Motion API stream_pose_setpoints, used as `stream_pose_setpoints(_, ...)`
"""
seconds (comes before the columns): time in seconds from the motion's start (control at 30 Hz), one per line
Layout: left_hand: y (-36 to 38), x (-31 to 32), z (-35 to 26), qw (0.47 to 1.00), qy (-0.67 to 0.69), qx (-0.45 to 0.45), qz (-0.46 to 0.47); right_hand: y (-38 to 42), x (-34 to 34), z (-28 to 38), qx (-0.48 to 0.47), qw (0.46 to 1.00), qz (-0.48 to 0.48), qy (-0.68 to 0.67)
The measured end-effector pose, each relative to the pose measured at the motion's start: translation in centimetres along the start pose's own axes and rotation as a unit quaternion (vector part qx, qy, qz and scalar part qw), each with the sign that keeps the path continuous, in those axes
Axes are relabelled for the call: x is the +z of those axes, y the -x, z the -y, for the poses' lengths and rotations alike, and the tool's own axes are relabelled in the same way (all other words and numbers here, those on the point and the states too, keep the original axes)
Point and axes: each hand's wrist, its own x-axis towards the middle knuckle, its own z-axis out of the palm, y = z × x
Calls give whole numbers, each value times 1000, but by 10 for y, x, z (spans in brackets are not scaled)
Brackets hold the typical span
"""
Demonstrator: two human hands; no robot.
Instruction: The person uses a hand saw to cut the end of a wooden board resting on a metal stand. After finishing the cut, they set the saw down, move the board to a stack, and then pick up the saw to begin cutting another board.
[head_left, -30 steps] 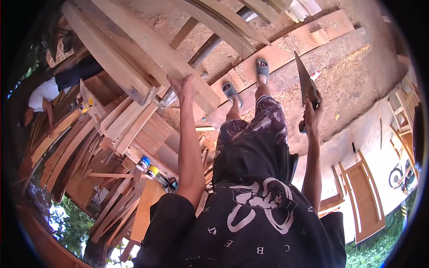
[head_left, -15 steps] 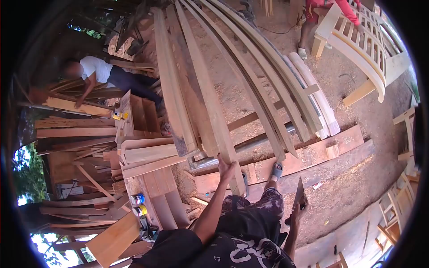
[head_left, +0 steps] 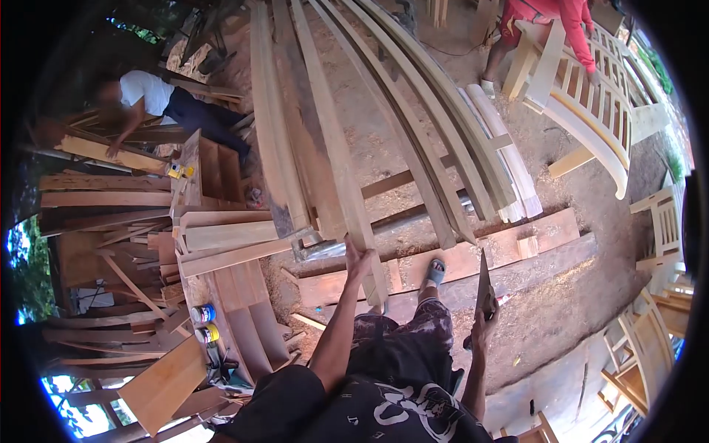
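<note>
Head view, now raised: note left hand (head_left: 358,261), fingers still wrapped around long plank (head_left: 336,155), above reddish ground board's (head_left: 509,242) left end; right hand (head_left: 481,330), fingers gripping handsaw (head_left: 484,285), blade apart from plank, hence not cutting.

2 cans (head_left: 204,323) — blue, yellow — side by side; slatted frame (head_left: 589,133) upper right.

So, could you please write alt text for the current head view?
A person's left hand grips a long plank; the right hand holds a saw. Boards lie alongside, with another person in white and one in red farther off.
</note>
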Motion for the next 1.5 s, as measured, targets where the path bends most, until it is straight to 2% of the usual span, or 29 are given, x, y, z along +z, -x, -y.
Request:
stream_pose_setpoints(0.07, 7, 1, 3, 1000, 11, 19, -4, -7, -6, -2, 27, 999, 24, 6)
stream_pose_setpoints(0.1, 14, 2, 5, 1000, 30, 6, 6, -7, -8, -12, -45, 998, 14, 31)
stream_pose_setpoints(0.17, 30, 4, 1, 999, 45, -8, 20, -4, -16, -14, -8, 1000, 27, 4)
stream_pose_setpoints(0.23, 41, 13, -9, 998, -54, -26, 3, -5, -18, -22, 6, 999, 28, -21)
stream_pose_setpoints(0.27, 43, 16, -15, 998, -54, -28, 4, -7, -19, -28, -3, 1000, 26, -12)
stream_pose_setpoints(0.33, 43, 23, -21, 991, -78, -110, 17, -4, -24, -32, -8, 1000, 21, -1)
stream_pose_setpoints(0.37, 44, 23, -13, 990, -77, -113, 19, -4, -24, -29, -17, 999, 20, 25)
stream_pose_setpoints(0.43, 37, 23, 14, 989, -143, 31, -32, -5, -21, -18, -27, 998, 11, 48)
stream_pose_setpoints(0.53, 35, 17, 18, 991, -134, -3, -6, -7, -14, -10, 9, 1000, -4, -20)
stream_pose_setpoints(0.6, 33, 20, 7, 993, -114, -19, 3, -26, -18, -54, -92, 996, 8, -4)
stream_pose_setpoints(0.63, 29, 21, 21, 988, -153, 7, 11, -26, -17, -53, -82, 995, 18, -45)
stream_pose_setpoints(0.67, 30, 20, 15, 980, -197, 18, 7, -29, -8, -75, -115, 989, -35, -86)
stream_pose_setpoints(0.7, 35, 18, -3, 967, -242, 81, -11, -29, -19, -80, -31, 999, -30, -19)
stream_pose_setpoints(0.73, 37, 16, -20, 960, -265, 90, -31, -12, -19, -38, 38, 999, -20, 27)
stream_pose_setpoints(0.77, 37, 10, -49, 947, -309, 90, -7, -2, -18, -16, 70, 997, -28, 29)
stream_pose_setpoints(0.83, 28, 0, -71, 901, -376, 212, 40, 4, -16, -17, 102, 993, -51, 28)
stream_pose_setpoints(0.9, 3, -4, -64, 866, -362, 311, 150, 8, -13, -39, -24, 997, -73, -1)
stream_pose_setpoints(0.93, -7, -5, -53, 833, -364, 360, 210, 19, -13, -36, -19, 996, -84, 1)
stream_pose_setpoints(0.97, -10, -3, -48, 831, -359, 363, 221, 34, -9, -22, 9, 996, -93, 0)
stream_pose_setpoints(1.0, -15, -1, -44, 798, -377, 389, 265, 48, -2, -8, 37, 994, -105, -4)
stream_pose_setpoints(1.03, -20, 0, -41, 760, -393, 415, 310, 64, 3, -1, 20, 992, -121, 5)
stream_pose_setpoints(1.07, -22, -1, -40, 754, -386, 423, 323, 84, 10, 9, 26, 990, -138, 3)
stream_pose_setpoints(1.17, -24, -6, -35, 738, -374, 451, 334, 162, 43, 56, 78, 966, -231, -86)
stream_pose_setpoints(1.2, -22, -3, -37, 754, -353, 454, 317, 189, 61, 69, 80, 962, -247, -88)
stream_pose_setpoints(1.27, -28, 0, -42, 765, -321, 464, 310, 239, 97, 83, -6, 947, -280, -156)
stream_pose_setpoints(1.37, -25, -8, -44, 756, -319, 471, 325, 297, 142, 68, 7, 946, -287, -154)
stream_pose_setpoints(1.4, -26, -7, -45, 754, -313, 474, 329, 314, 158, 66, 19, 937, -292, -190)
stream_pose_setpoints(1.47, -26, -8, -42, 756, -319, 470, 326, 344, 177, 82, 115, 946, -268, -142)
stream_pose_setpoints(1.5, -26, -9, -40, 760, -316, 470, 319, 360, 186, 75, 105, 955, -262, -97)
